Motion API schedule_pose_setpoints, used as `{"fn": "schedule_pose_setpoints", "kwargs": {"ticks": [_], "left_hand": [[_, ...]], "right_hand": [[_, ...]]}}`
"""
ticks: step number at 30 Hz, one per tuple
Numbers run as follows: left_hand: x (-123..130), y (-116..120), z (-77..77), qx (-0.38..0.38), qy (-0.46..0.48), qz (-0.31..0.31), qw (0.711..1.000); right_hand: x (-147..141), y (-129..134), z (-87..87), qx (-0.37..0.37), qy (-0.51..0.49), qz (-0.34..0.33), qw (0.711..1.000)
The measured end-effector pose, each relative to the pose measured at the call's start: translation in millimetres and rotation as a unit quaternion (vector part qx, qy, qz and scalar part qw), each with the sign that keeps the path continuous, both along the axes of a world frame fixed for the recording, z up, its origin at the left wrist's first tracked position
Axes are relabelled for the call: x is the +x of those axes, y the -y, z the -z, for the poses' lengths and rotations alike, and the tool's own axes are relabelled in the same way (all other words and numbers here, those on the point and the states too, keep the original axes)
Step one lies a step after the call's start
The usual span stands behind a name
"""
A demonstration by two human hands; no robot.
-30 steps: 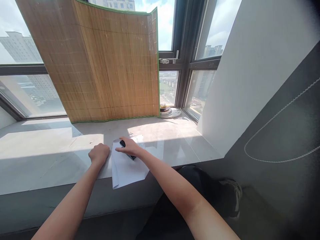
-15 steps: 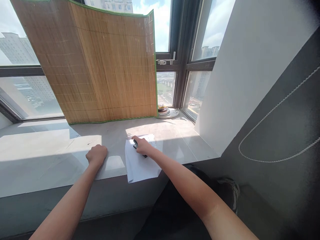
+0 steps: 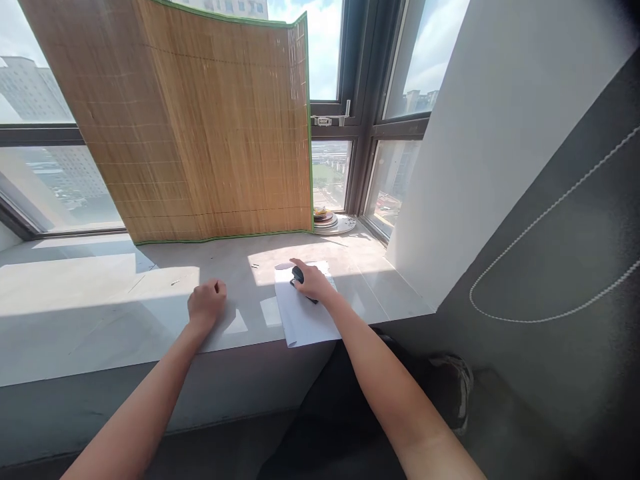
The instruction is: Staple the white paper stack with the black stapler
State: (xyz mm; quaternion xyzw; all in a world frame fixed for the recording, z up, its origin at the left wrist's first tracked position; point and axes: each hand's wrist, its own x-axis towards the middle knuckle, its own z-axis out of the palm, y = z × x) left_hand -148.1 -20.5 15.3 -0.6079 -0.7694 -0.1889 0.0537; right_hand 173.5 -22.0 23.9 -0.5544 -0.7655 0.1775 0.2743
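Note:
My right hand (image 3: 313, 281) is closed around a black stapler (image 3: 299, 275), its index finger stretched out past the front of it. Beneath the stapler lie folded white paper sheets (image 3: 305, 325), whose near edge hangs slightly over the front edge of the sill. Some print shows at the upper right of the paper, partly covered by the hand. To the left, my left hand (image 3: 207, 303) is curled into a fist at the sill, apart from the paper, with nothing showing in it.
A bamboo mat (image 3: 230, 140) with green edging leans against the window. Stacked plates (image 3: 334, 224) stand in the right corner. Small dark bits (image 3: 255, 266) lie on the pale windowsill (image 3: 125, 333). A beaded cord (image 3: 520, 321) hangs at the right wall.
My right hand has shifted to the right, and the stapler and paper have moved with it. My left fist has also moved right and turned a little.

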Motion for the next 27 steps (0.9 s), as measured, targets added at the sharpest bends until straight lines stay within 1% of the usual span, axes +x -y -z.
{"fn": "schedule_pose_setpoints", "kwargs": {"ticks": [2, 3, 5, 6, 8, 11, 14, 17, 20, 24, 27], "left_hand": [[36.2, 4.4, 0.9, -0.001, 0.053, 0.127, 0.991], [54.7, 4.9, 2.4, 0.006, 0.082, 0.190, 0.978], [87.4, 2.4, 7.4, 0.017, 0.119, 0.290, 0.949], [99.8, -0.1, 10.7, 0.016, 0.118, 0.323, 0.939], [115.4, -6.1, 18.0, -0.003, 0.087, 0.358, 0.930], [120.2, -14.4, 27.9, -0.028, 0.034, 0.361, 0.932], [117.5, -18.9, 33.1, -0.041, 0.015, 0.339, 0.940], [117.7, -19.7, 34.2, -0.055, 0.003, 0.321, 0.945], [119.5, -19.3, 34.8, -0.048, -0.003, 0.315, 0.948], [119.5, -20.6, 35.4, -0.042, -0.006, 0.308, 0.951], [118.5, -21.7, 34.0, -0.050, -0.010, 0.301, 0.952]], "right_hand": [[1.0, 2.6, 1.6, 0.040, -0.006, 0.011, 0.999], [2.4, 4.3, 2.8, 0.054, -0.008, 0.017, 0.998], [6.6, 8.0, 5.7, 0.067, -0.009, 0.029, 0.997], [9.2, 9.8, 7.3, 0.064, -0.009, 0.034, 0.997], [14.8, 12.2, 9.6, 0.047, 0.000, 0.037, 0.998], [21.9, 12.0, 10.3, 0.040, 0.024, 0.028, 0.998], [25.6, 8.7, 10.1, 0.072, 0.006, 0.008, 0.997], [25.3, 5.8, 12.9, 0.087, -0.023, -0.024, 0.996], [22.4, 3.9, 17.8, 0.087, -0.022, -0.056, 0.994], [19.7, 2.0, 22.2, 0.087, -0.027, -0.067, 0.994], [20.6, 1.8, 21.3, 0.098, -0.053, -0.082, 0.990]]}}
